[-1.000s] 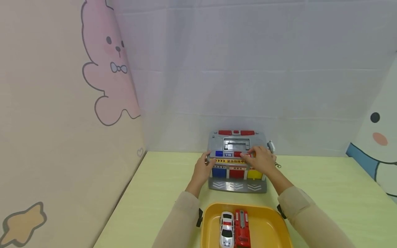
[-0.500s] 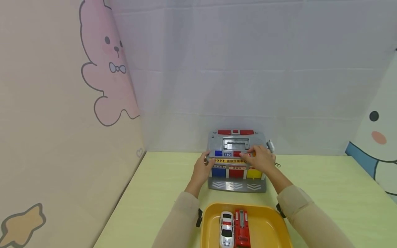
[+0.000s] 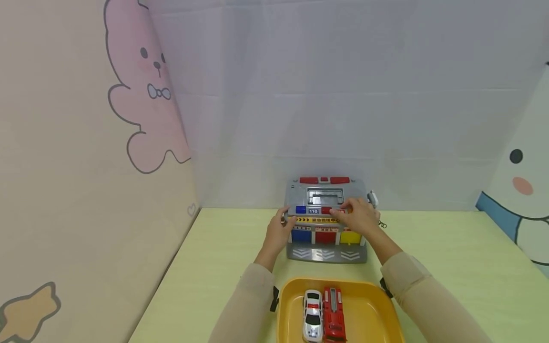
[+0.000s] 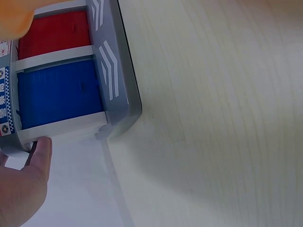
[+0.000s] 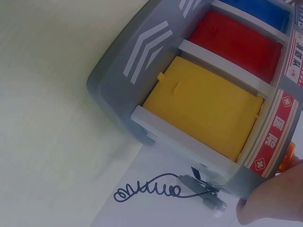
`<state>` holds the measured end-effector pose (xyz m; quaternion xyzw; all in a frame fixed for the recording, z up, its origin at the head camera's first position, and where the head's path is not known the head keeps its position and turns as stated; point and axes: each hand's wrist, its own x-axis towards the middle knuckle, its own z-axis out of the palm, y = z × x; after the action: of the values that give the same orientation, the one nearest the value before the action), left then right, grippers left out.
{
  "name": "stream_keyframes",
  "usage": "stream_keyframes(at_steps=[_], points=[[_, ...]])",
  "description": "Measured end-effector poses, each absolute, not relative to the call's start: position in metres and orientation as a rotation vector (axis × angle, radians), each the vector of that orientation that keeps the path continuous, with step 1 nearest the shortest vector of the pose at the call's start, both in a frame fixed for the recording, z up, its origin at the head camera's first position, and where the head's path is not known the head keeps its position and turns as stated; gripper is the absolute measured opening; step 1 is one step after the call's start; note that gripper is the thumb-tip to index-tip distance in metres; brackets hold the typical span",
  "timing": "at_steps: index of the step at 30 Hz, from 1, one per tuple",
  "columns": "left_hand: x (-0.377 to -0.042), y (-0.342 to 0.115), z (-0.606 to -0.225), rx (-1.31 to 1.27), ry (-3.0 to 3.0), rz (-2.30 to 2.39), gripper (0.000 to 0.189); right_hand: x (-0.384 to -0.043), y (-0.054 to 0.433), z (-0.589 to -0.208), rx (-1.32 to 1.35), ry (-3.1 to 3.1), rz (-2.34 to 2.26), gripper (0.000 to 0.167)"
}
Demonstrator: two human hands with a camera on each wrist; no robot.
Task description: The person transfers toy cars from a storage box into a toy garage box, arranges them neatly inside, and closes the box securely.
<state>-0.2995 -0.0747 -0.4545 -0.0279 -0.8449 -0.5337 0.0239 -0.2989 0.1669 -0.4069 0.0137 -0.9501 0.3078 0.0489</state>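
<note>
A grey toy garage (image 3: 327,257) stands at the back of the table, with blue (image 4: 59,92), red (image 4: 54,38) and yellow (image 5: 203,104) doors in a row. My left hand (image 3: 278,231) grips its left side, the thumb at the front and the other fingers by the side wall. My right hand (image 3: 360,216) holds the front right part of the roof, fingertips beside a red roof light (image 3: 326,210). Its palm side and part of the right roof edge are hidden. In the right wrist view, an orange light (image 5: 286,158) shows beside that hand.
A yellow tray (image 3: 373,312) lies in front of the garage, between my forearms. Inside it are a white toy police car (image 3: 313,317) and a red toy fire truck (image 3: 333,314), side by side. A dark coiled cord (image 5: 151,188) hangs near the garage's right side.
</note>
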Motion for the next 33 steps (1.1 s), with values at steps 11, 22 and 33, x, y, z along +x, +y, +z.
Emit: stream_keyframes(at_steps=[11,22,33], points=[[-0.2981,-0.076,-0.4557,-0.071,-2.61,-1.65,0.049,-0.2981,0.1649,-0.4113,0.05,-2.887,0.922,0.055],[-0.2948,-0.075,-0.4546,-0.089,-2.594,-1.661,0.049,-0.297,0.1648,-0.4119,0.049,-2.882,0.897,0.057],[-0.294,-0.0705,-0.4542,-0.087,-2.589,-1.657,0.048,-0.2939,0.1696,-0.4099,0.057,-2.889,0.938,0.055]])
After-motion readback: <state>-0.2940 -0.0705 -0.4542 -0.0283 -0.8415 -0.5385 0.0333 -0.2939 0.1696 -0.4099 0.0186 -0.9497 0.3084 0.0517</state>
